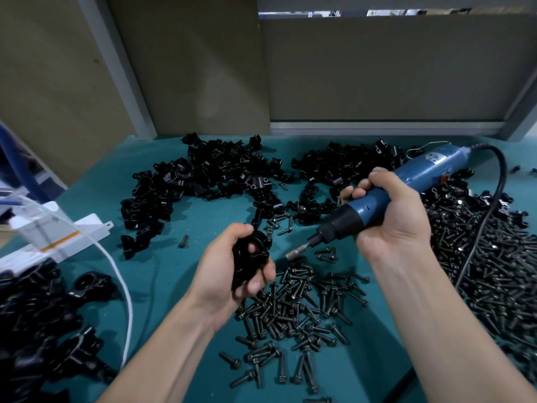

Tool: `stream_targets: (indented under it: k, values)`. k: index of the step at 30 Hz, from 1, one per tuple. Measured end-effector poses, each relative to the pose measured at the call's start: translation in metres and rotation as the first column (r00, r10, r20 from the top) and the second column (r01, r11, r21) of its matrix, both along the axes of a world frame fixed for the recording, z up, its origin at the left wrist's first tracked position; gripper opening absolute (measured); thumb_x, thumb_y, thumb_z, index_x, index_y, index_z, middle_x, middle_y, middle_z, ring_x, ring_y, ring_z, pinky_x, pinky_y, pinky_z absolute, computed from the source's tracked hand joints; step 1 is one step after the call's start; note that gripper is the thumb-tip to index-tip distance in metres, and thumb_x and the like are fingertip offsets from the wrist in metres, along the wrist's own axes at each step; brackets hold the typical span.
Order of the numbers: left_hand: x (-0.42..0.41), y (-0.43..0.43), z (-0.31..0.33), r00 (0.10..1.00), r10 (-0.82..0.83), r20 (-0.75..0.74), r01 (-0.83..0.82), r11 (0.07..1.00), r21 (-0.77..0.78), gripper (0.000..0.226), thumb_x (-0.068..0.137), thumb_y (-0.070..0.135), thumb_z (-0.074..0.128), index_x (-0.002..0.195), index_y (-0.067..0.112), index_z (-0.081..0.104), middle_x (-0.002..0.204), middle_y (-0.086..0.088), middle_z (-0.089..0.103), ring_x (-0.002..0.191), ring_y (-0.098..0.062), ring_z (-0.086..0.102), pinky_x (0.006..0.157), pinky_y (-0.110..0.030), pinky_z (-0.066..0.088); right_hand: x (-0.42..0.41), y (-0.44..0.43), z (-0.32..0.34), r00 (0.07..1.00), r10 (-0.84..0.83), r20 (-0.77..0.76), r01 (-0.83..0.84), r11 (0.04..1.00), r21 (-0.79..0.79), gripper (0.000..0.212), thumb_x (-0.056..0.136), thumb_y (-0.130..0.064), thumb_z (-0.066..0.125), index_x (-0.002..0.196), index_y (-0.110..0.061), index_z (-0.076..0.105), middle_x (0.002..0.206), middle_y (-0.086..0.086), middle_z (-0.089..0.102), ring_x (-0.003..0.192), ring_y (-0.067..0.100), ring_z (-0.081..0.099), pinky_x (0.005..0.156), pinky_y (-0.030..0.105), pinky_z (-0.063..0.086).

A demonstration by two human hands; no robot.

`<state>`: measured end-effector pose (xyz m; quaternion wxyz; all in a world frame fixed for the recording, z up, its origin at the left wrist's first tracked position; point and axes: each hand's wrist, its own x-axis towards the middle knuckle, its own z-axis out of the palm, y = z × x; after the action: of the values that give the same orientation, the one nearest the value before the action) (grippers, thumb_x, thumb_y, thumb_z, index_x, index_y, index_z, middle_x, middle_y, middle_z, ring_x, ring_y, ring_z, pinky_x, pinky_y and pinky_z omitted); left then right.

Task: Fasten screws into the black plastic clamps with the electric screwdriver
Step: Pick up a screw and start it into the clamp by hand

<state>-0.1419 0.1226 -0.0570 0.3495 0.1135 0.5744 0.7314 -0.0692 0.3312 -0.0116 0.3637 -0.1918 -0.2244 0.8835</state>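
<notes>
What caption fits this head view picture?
Left hand grips a black plastic clamp; right hand holds the electric screwdriver above loose screws.

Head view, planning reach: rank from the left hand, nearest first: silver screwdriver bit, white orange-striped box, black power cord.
1. Silver screwdriver bit, just right of the left hand.
2. White orange-striped box, far left.
3. Black power cord, far right.

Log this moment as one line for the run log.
left hand: holds black clamp | right hand: grips electric screwdriver | bit: by screw pile, not touching clamp
</notes>
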Motion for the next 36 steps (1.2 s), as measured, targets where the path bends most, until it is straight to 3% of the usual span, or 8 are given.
stream_targets:
  k: [8,15,19,23,27,30,32,36]
  values:
    - [-0.002,0.004,-0.001,0.952,-0.048,-0.302,-0.016,0.979,-0.204,0.044,0.083,0.055,0.048,0.073,0.012,0.051,0.069,-0.023,0.072,0.040,-0.017,0.046,0.036,-0.022,0.028,-0.001,0.002,-0.003,0.989,-0.058,0.138,0.035,0.986,0.165,0.023,0.086,0.010,0.063,0.093,-0.010,0.056,0.063,0.007,0.056,0.049,0.018,0.052,0.062,0.034,0.057]
    - [0.000,0.003,-0.004,0.985,0.000,-0.174,-0.019,0.994,-0.105,0.050,0.102,0.056,0.042,0.072,0.017,0.048,0.071,-0.029,0.069,0.040,-0.019,0.041,0.036,-0.023,0.029,-0.001,0.005,-0.007,0.916,0.150,0.373,-0.199,0.975,0.096,0.023,0.089,-0.007,0.071,0.103,-0.008,0.053,0.064,0.010,0.063,0.053,0.021,0.058,0.067,0.040,0.062]
    - [0.002,0.001,0.000,0.998,-0.047,-0.049,0.048,0.999,0.009,0.050,0.107,0.050,0.037,0.068,0.021,0.049,0.067,-0.027,0.064,0.040,-0.018,0.040,0.035,-0.021,0.029,-0.004,0.003,-0.015,0.815,0.226,0.534,-0.361,0.918,0.163,0.029,0.092,-0.013,0.063,0.118,-0.014,0.050,0.094,0.019,0.070,0.082,0.034,0.071,0.084,0.056,0.063]
    - [0.001,-0.002,0.008,0.995,-0.101,0.024,0.098,0.990,0.101,0.044,0.107,0.046,0.035,0.080,0.013,0.045,0.059,-0.022,0.058,0.034,-0.017,0.038,0.034,-0.018,0.036,-0.005,-0.004,-0.023,0.521,-0.165,0.837,-0.520,0.716,0.465,0.031,0.088,-0.039,0.069,0.109,-0.023,0.054,0.105,0.007,0.068,0.092,0.028,0.068,0.076,0.043,0.058]
    - [0.003,-0.004,0.014,0.993,-0.114,0.033,0.109,0.988,0.113,0.044,0.108,0.044,0.033,0.080,0.014,0.049,0.055,-0.017,0.056,0.034,-0.016,0.038,0.032,-0.018,0.037,-0.007,-0.010,-0.030,0.307,-0.492,0.815,-0.656,0.511,0.555,0.069,0.084,-0.054,0.067,0.135,-0.014,0.047,0.090,0.005,0.064,0.072,0.022,0.060,0.053,0.031,0.038]
    - [0.003,-0.003,0.014,0.995,-0.098,0.020,0.095,0.991,0.093,0.052,0.107,0.043,0.035,0.068,0.019,0.059,0.056,-0.015,0.056,0.036,-0.016,0.039,0.032,-0.018,0.034,-0.007,-0.016,-0.030,0.242,-0.630,0.738,-0.680,0.432,0.592,0.062,0.088,-0.052,0.064,0.133,-0.012,0.049,0.083,0.003,0.059,0.066,0.021,0.052,0.053,0.030,0.034]
    - [0.003,-0.003,0.013,0.996,-0.090,0.019,0.088,0.992,0.086,0.056,0.107,0.044,0.035,0.063,0.022,0.061,0.057,-0.015,0.057,0.038,-0.017,0.040,0.032,-0.018,0.035,-0.004,-0.019,-0.026,0.277,-0.697,0.661,-0.669,0.354,0.653,0.054,0.092,-0.045,0.064,0.136,-0.016,0.052,0.086,0.006,0.064,0.070,0.023,0.052,0.064,0.033,0.039]
    - [0.001,-0.002,0.010,0.998,-0.054,-0.025,0.055,0.998,0.033,0.063,0.106,0.049,0.036,0.053,0.027,0.061,0.057,-0.014,0.058,0.039,-0.018,0.040,0.033,-0.020,0.033,-0.001,-0.026,0.001,0.686,-0.366,0.629,-0.623,0.151,0.767,0.025,0.093,-0.027,0.069,0.115,-0.036,0.072,0.054,0.001,0.061,0.047,0.005,0.046,0.057,0.024,0.046]
